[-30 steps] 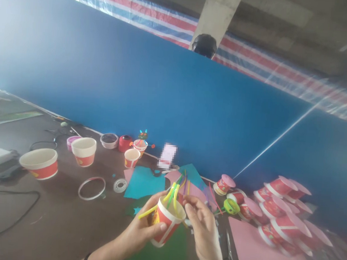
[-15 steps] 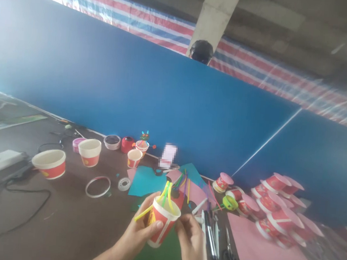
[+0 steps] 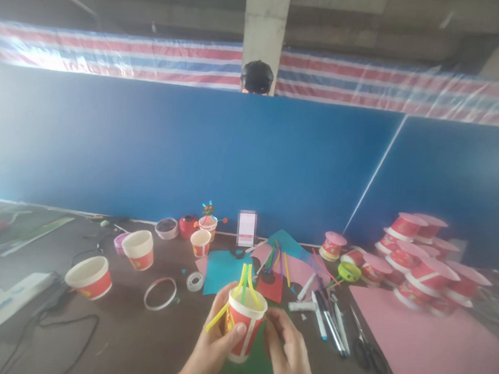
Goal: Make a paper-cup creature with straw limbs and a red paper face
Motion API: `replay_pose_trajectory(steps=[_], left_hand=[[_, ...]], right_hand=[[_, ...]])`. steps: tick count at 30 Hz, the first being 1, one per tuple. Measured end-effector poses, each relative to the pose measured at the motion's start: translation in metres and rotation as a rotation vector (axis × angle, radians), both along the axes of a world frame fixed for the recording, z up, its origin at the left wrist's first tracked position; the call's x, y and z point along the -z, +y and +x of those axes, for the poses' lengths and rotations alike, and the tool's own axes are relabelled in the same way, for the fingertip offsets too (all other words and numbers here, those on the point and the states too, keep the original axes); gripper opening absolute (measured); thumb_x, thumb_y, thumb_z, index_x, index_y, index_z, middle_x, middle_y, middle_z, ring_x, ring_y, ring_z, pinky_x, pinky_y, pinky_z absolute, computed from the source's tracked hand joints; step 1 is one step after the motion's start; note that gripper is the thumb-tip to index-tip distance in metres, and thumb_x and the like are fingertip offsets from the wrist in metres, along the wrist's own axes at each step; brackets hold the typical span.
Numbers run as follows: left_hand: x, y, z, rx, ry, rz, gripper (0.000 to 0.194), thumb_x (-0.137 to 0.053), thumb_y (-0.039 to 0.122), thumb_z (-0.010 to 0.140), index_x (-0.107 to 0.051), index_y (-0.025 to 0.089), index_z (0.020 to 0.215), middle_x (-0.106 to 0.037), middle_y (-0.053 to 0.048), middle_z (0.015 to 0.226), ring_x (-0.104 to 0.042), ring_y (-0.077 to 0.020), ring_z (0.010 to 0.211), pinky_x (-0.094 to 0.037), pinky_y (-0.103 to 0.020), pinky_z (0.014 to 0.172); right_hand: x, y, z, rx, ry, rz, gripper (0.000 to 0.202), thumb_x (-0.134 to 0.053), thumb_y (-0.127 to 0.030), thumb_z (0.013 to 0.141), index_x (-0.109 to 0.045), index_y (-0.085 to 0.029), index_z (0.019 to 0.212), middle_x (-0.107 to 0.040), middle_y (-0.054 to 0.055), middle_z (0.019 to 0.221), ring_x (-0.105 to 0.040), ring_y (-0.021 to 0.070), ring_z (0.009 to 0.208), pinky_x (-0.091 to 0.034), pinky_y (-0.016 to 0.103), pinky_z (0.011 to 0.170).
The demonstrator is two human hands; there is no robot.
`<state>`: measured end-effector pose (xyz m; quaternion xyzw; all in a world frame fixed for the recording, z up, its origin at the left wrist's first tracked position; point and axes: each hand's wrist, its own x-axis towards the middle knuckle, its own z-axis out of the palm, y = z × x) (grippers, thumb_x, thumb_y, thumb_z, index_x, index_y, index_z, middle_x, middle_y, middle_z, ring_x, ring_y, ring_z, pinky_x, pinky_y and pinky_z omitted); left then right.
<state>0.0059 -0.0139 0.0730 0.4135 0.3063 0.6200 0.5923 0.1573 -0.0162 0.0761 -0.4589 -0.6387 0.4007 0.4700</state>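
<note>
My left hand [image 3: 218, 338] is wrapped round a red and white paper cup [image 3: 245, 332], its thumb across the front. Yellow and green pipe cleaners [image 3: 245, 283] rise from inside the cup, and a yellow one sticks out at its left side. At the cup's right side is my right hand [image 3: 286, 346], its thumb and fingertips pinched together against or just beside the wall. Whatever lies between those fingertips is hidden. Beneath the cup lies a green sheet [image 3: 249, 372].
Markers [image 3: 329, 323] and black-handled scissors [image 3: 368, 349] lie right, beside a pink sheet [image 3: 426, 342]. Lidded cups [image 3: 433, 274] are stacked behind. Blue paper [image 3: 226, 271], a tape roll [image 3: 195, 282] and paper tubs [image 3: 89, 278] lie left. A blue partition [image 3: 192, 149] stands behind; a person's dark cap [image 3: 257, 76] shows above it.
My view has levelled out from a tilt, so the scene sits differently in the picture. Both hands keep nearly the same hold and place at the cup.
</note>
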Motion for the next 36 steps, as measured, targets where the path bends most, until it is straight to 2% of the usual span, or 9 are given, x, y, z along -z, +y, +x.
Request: replay_pose_trajectory(steps=[3, 8, 12, 16, 21, 24, 28, 33, 36], left_hand=[[0.002, 0.01, 0.002, -0.005, -0.01, -0.009, 0.071, -0.07, 0.037, 0.069, -0.039, 0.026, 0.133, -0.059, -0.009, 0.114, -0.057, -0.0296, 0.102, -0.048, -0.035, 0.083], [0.013, 0.034, 0.0, -0.021, 0.053, 0.02, 0.065, -0.068, 0.039, 0.072, -0.044, 0.024, 0.13, -0.058, -0.009, 0.115, -0.05, -0.031, 0.113, -0.043, -0.036, 0.092], [0.025, 0.052, -0.001, -0.104, 0.095, 0.025, 0.065, -0.066, 0.041, 0.072, -0.043, 0.024, 0.13, -0.055, -0.009, 0.118, -0.049, -0.0309, 0.115, -0.042, -0.035, 0.094], [0.035, 0.071, 0.0, -0.076, 0.127, 0.062, 0.069, -0.068, 0.04, 0.071, -0.038, 0.026, 0.131, -0.056, -0.009, 0.117, -0.053, -0.0299, 0.11, -0.044, -0.035, 0.09], [0.046, 0.093, -0.001, -0.016, 0.129, 0.072, 0.068, -0.073, 0.04, 0.066, -0.041, 0.026, 0.124, -0.06, -0.008, 0.111, -0.057, -0.029, 0.102, -0.044, -0.038, 0.087], [0.052, 0.098, -0.003, -0.043, 0.139, 0.058, 0.07, -0.074, 0.039, 0.065, -0.041, 0.027, 0.126, -0.059, -0.008, 0.116, -0.054, -0.0299, 0.108, -0.041, -0.039, 0.093], [0.058, 0.096, -0.003, -0.011, 0.14, 0.054, 0.078, -0.076, 0.039, 0.062, -0.04, 0.025, 0.13, -0.058, -0.01, 0.119, -0.053, -0.0327, 0.11, -0.043, -0.039, 0.09], [0.061, 0.091, -0.005, 0.097, 0.096, 0.058, 0.08, -0.076, 0.038, 0.063, -0.039, 0.025, 0.132, -0.056, -0.013, 0.123, -0.051, -0.0362, 0.112, -0.045, -0.042, 0.088], [0.064, 0.086, -0.011, 0.138, 0.114, 0.058, 0.074, -0.075, 0.033, 0.066, -0.041, 0.025, 0.131, -0.052, -0.012, 0.128, -0.046, -0.0358, 0.118, -0.04, -0.043, 0.094]], right_hand=[[0.01, 0.009, -0.005, 0.052, 0.018, 0.04, 0.029, -0.045, -0.038, 0.088, -0.059, -0.017, 0.102, -0.056, 0.001, 0.06, -0.051, 0.0154, 0.05, -0.046, 0.024, 0.055], [0.018, 0.032, -0.013, 0.059, 0.03, 0.148, 0.024, -0.046, -0.031, 0.089, -0.056, -0.017, 0.105, -0.065, 0.007, 0.079, -0.058, 0.0165, 0.061, -0.047, 0.025, 0.061], [0.015, 0.051, -0.012, 0.012, 0.018, 0.149, 0.022, -0.045, -0.031, 0.089, -0.055, -0.018, 0.105, -0.064, 0.003, 0.071, -0.058, 0.0158, 0.056, -0.046, 0.024, 0.055], [0.016, 0.071, -0.004, -0.028, -0.065, 0.168, 0.018, -0.042, -0.029, 0.09, -0.054, -0.019, 0.101, -0.061, 0.0, 0.066, -0.058, 0.0156, 0.056, -0.043, 0.024, 0.055], [0.038, 0.095, 0.004, 0.028, -0.104, 0.259, 0.016, -0.041, -0.027, 0.09, -0.055, -0.019, 0.09, -0.063, 0.003, 0.069, -0.059, 0.0173, 0.06, -0.044, 0.026, 0.059], [0.046, 0.104, 0.006, 0.127, -0.063, 0.325, 0.019, -0.042, -0.026, 0.089, -0.059, -0.018, 0.093, -0.064, 0.007, 0.083, -0.061, 0.0206, 0.078, -0.046, 0.03, 0.071], [0.033, 0.112, 0.01, 0.224, 0.007, 0.28, 0.02, -0.051, -0.03, 0.084, -0.062, -0.018, 0.096, -0.064, 0.008, 0.089, -0.059, 0.0208, 0.084, -0.046, 0.031, 0.076], [0.002, 0.119, 0.007, -0.016, -0.037, 0.157, 0.023, -0.062, -0.032, 0.076, -0.067, -0.017, 0.093, -0.066, 0.005, 0.087, -0.06, 0.0197, 0.08, -0.046, 0.03, 0.071], [-0.005, 0.121, 0.003, -0.098, -0.049, 0.155, 0.017, -0.061, -0.029, 0.076, -0.071, -0.018, 0.083, -0.068, 0.004, 0.08, -0.061, 0.0191, 0.075, -0.046, 0.029, 0.069]])
